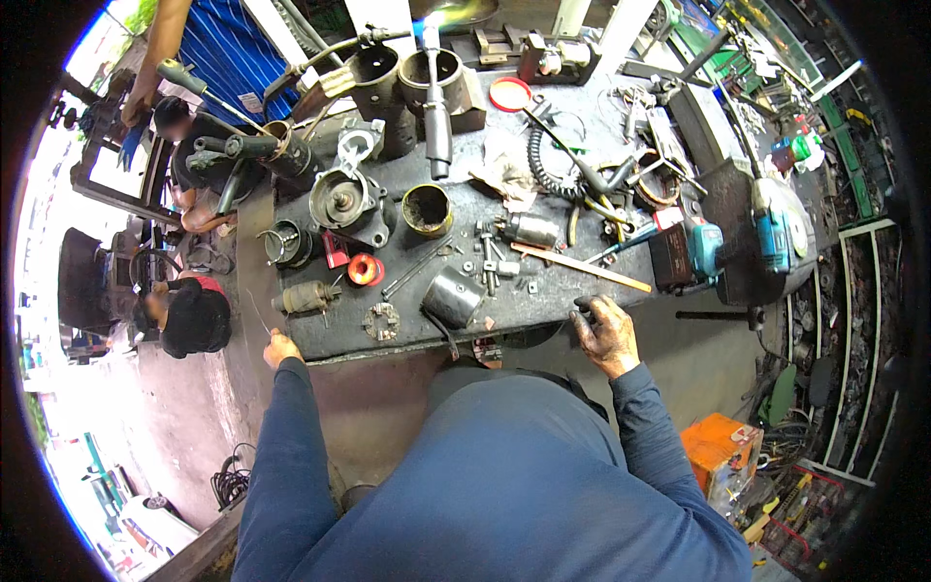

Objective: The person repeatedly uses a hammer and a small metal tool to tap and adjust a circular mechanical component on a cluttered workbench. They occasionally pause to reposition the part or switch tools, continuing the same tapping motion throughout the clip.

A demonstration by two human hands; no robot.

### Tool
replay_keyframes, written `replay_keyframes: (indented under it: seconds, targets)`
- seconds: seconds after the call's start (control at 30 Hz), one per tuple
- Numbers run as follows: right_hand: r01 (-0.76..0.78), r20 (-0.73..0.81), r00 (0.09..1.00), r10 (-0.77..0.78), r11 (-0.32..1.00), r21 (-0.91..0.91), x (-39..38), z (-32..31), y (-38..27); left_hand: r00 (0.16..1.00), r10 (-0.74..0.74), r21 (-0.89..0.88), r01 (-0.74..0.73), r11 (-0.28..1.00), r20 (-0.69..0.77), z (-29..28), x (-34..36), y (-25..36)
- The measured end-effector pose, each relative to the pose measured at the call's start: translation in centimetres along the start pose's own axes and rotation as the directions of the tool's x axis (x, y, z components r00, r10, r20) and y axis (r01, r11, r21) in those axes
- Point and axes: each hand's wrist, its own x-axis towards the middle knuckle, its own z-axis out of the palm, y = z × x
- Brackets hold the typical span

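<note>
My left hand (282, 349) is closed at the front left corner of the dark workbench (378, 346). A thin wire (258, 312) rises from its fingers. At the front edge, to the right, my right hand (608, 337) has loosely bent, apart fingers with blackened tips; nothing shows clearly in it. Nearest to the left hand lie a cylindrical motor armature (307, 298) and a round brush plate (382, 321). Between the hands lies a dark metal cylinder housing (454, 297) with a strap or lead hanging over the edge. Bolts and nuts (491, 269) lie beside it.
A wooden stick (582, 267), a motor housing (343, 199), a red ring of tape or wire (366, 270) and a teal power tool (702, 250) lie on the bench. A torch flame (444, 19) burns at the back. Other people (194, 315) are at the left. An orange box (720, 448) stands lower right.
</note>
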Motion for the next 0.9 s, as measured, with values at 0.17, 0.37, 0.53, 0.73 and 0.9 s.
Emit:
replay_keyframes:
  seconds: [0.17, 0.37, 0.53, 0.73, 0.9]
  targets:
    - [-0.545, 0.126, 0.837, 0.532, 0.792, 0.276, -5.0, 3.7, 5.1, 0.998, 0.060, -0.106, -0.063, 0.992, -0.035, -0.3, 3.9, -3.1]
    - [-0.386, 0.565, 0.330, 0.756, -0.438, 0.812, -5.9, 8.4, 15.8, 0.999, 0.047, -0.085, -0.048, 0.995, -0.010, -0.3, 1.7, -1.2]
    - [-0.134, 0.532, 0.369, 0.762, -0.523, 0.842, -0.9, 7.5, 12.4, 0.997, 0.081, 0.041, -0.081, 0.996, -0.013, 0.1, 1.8, -0.7]
    - [-0.055, 0.491, 0.582, 0.649, -0.570, 0.820, -4.7, 4.5, 6.4, 0.998, 0.054, -0.105, -0.052, 0.993, 0.013, 0.7, 1.9, -0.5]
    - [-0.204, 0.486, 0.843, 0.233, -0.696, 0.689, -5.9, 2.3, 0.4, 0.986, 0.091, -0.238, -0.124, 0.963, -0.142, -0.7, 2.6, -2.2]
